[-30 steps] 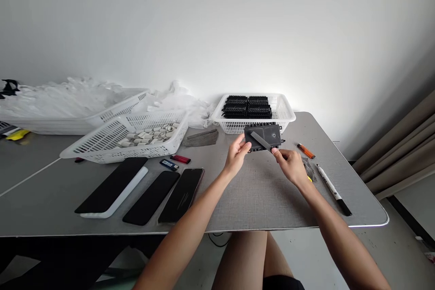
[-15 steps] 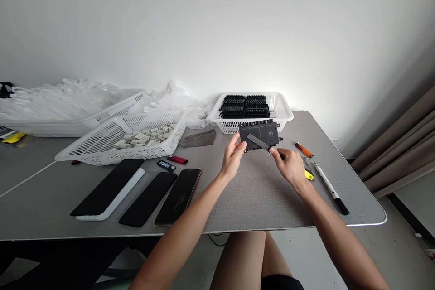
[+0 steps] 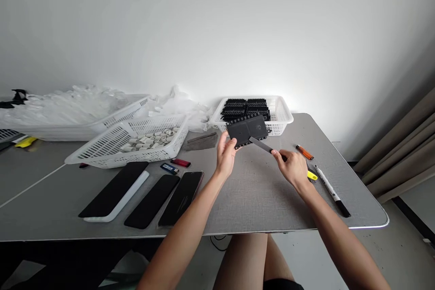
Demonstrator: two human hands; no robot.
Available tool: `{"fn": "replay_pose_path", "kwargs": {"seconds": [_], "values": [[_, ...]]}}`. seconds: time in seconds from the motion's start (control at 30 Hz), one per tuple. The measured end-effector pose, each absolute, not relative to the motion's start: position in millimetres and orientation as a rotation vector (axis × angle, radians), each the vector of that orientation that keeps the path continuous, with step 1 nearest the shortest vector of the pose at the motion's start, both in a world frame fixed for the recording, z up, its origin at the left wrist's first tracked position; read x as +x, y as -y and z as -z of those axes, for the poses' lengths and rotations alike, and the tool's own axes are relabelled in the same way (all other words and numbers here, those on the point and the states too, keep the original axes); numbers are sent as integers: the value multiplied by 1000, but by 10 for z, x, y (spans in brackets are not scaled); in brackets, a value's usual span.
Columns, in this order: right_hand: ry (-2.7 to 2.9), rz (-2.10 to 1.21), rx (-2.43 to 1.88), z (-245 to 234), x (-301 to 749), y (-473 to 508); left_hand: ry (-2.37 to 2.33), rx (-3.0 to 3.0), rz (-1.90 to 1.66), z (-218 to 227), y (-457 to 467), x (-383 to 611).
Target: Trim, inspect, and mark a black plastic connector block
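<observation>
The left hand (image 3: 224, 154) has its fingers clamped on the lower edge of a black plastic plate (image 3: 247, 129), lifted and tilted above the desk's (image 3: 258, 195) far edge just before the white basket (image 3: 282, 118). The right hand's (image 3: 292, 168) fingers are closed round a yellow-handled blade (image 3: 263, 146) whose tip meets the plate's lower right edge. A firm hold and shallow strokes away from the fingers would serve best; the plate is flat, matte, rectangular, with toothed tabs along its edges.

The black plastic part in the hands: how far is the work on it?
Done: four similar black parts lie in rows in the white basket. In hand: the left hand holds one black plastic part lifted above the table, while the right hand holds a thin blade tool with its tip at the part's lower edge. Left: this part is not in the basket yet.
</observation>
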State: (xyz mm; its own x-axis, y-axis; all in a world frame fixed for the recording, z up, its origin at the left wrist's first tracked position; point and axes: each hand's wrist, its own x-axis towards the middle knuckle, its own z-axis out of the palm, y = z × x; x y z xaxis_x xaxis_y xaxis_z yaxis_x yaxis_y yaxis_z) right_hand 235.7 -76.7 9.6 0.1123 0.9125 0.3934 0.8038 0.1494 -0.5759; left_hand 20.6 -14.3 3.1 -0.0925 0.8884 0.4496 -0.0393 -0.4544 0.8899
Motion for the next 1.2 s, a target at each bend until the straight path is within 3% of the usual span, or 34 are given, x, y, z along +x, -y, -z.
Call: {"fn": "replay_pose_path", "kwargs": {"seconds": [0.2,0.53,0.9,1.2], "values": [[1462,-358,-1476,-121,2413,758,-877,1377,-1620,-65,117,152],[1110,-1022,-981,-198,2354,731,-847,1519,-1631,-59,238,303],[1054,-1080,-894,-181,2329,732,-898,1723,-1646,10,215,307],[1059,-1108,-986,-151,2325,701,-1002,1894,-1883,-30,201,248]]}}
